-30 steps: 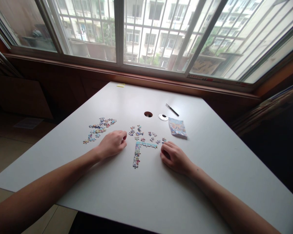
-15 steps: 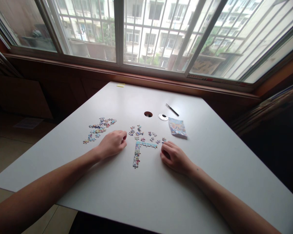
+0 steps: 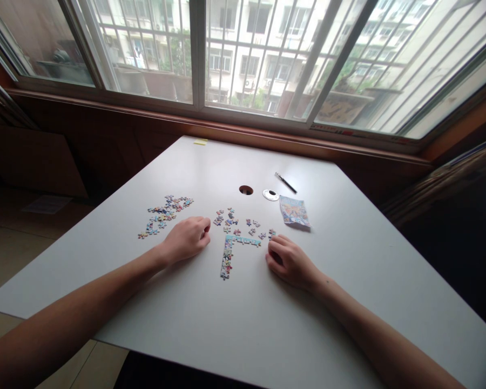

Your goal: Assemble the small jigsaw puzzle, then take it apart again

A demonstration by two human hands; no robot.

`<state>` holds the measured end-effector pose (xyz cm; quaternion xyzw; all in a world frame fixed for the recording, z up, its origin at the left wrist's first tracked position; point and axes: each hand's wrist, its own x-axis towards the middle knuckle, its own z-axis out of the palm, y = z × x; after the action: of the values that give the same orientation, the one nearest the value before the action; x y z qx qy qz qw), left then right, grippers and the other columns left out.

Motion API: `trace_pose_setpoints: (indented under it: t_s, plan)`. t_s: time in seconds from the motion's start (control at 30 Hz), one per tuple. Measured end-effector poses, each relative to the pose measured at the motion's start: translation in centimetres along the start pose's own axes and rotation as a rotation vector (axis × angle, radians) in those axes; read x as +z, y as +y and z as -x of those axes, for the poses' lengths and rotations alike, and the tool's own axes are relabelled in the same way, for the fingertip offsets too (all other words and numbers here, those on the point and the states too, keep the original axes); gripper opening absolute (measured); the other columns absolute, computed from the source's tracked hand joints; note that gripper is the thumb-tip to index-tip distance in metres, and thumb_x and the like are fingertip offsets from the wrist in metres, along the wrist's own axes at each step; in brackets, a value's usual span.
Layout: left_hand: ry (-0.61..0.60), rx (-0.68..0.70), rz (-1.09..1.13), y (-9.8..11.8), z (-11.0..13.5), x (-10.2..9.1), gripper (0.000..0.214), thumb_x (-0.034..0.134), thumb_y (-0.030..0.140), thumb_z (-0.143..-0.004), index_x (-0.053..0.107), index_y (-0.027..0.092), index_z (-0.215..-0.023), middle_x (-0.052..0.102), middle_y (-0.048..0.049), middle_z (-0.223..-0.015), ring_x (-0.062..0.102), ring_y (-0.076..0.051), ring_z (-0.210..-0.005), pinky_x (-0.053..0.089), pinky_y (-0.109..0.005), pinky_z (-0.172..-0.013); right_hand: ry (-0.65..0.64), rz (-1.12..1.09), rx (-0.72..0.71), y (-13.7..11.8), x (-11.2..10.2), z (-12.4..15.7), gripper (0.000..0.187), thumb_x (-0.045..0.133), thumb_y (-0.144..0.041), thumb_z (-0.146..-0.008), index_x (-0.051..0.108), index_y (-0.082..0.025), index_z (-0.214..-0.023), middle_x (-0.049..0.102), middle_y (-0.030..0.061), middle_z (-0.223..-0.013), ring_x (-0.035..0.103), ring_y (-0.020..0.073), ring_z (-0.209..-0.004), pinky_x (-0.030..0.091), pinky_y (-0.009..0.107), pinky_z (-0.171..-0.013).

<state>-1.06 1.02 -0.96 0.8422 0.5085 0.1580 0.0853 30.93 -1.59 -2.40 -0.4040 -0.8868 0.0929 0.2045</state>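
My left hand (image 3: 188, 237) rests on the white table (image 3: 267, 335) with its fingers curled closed, and nothing shows in it. It lies between a heap of loose jigsaw pieces (image 3: 162, 215) and a joined L-shaped strip of puzzle (image 3: 227, 256). The strip's light blue top edge runs right, toward my right hand (image 3: 289, 259). That hand is loosely closed too, on its side, with no piece visible in it. Just beyond its knuckles is a single jigsaw piece (image 3: 271, 234). More scattered pieces (image 3: 230, 221) lie above the strip.
A creased picture sheet (image 3: 295, 210) lies to the right, with a black pen (image 3: 285, 182) behind it. A round silver cover (image 3: 270, 195) sits beside a cable hole (image 3: 246, 190). Yellow tape (image 3: 200, 142) is at the far edge, below the barred window (image 3: 251, 59).
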Motion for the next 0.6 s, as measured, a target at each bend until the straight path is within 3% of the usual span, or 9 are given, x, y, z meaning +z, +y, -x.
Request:
trace_pose_setpoints:
  t_s: [0.2,0.3,0.37,0.47,0.6]
  plan:
    - [0.000,0.001,0.006,0.1,0.0,-0.1,0.003,0.048,0.019,-0.084,0.051,0.021,-0.084,0.058,-0.0024,-0.079,0.053,-0.019,-0.074,0.037,-0.029,-0.066,-0.012,0.033,0.001,0.1,0.1,0.1,0.026,0.050,-0.018,-0.088,0.037,-0.022,-0.067,0.049,0.0022,-0.070,0.046,0.0191,-0.071,0.041,0.031,-0.067]
    - [-0.003,-0.004,-0.002,0.1,0.0,0.0,0.003,0.048,0.019,-0.084,0.051,0.020,-0.084,0.059,-0.0025,-0.079,0.053,-0.019,-0.074,0.037,-0.029,-0.066,0.032,0.086,0.035,0.3,0.2,0.1,0.019,0.051,-0.018,-0.088,0.045,-0.022,-0.070,0.050,0.0012,-0.068,0.047,0.0187,-0.068,0.042,0.034,-0.070]
    - [-0.007,-0.007,-0.009,0.1,0.0,-0.1,0.004,0.048,0.018,-0.084,0.051,0.020,-0.084,0.059,-0.0025,-0.080,0.054,-0.019,-0.074,0.037,-0.029,-0.065,0.117,0.119,0.081,0.5,0.3,0.1,0.007,0.052,-0.017,-0.087,0.057,-0.020,-0.083,0.056,0.0041,-0.078,0.052,0.0210,-0.077,0.044,0.037,-0.079]
    - [-0.009,-0.008,-0.013,0.1,0.0,-0.1,0.004,0.048,0.018,-0.084,0.051,0.020,-0.084,0.059,-0.0025,-0.080,0.054,-0.019,-0.075,0.038,-0.029,-0.065,0.196,0.148,0.114,0.6,0.4,0.2,0.026,0.053,-0.018,-0.088,0.063,-0.019,-0.112,0.060,0.0092,-0.101,0.054,0.0261,-0.098,0.044,0.041,-0.092]
    - [-0.003,-0.003,-0.013,0.1,0.0,-0.1,0.004,0.048,0.018,-0.085,0.051,0.020,-0.084,0.059,-0.0023,-0.079,0.054,-0.019,-0.075,0.038,-0.029,-0.066,0.214,0.182,0.151,1.0,0.6,0.3,0.030,0.053,-0.021,-0.089,0.065,-0.019,-0.117,0.059,0.0103,-0.106,0.053,0.0282,-0.102,0.043,0.045,-0.095]
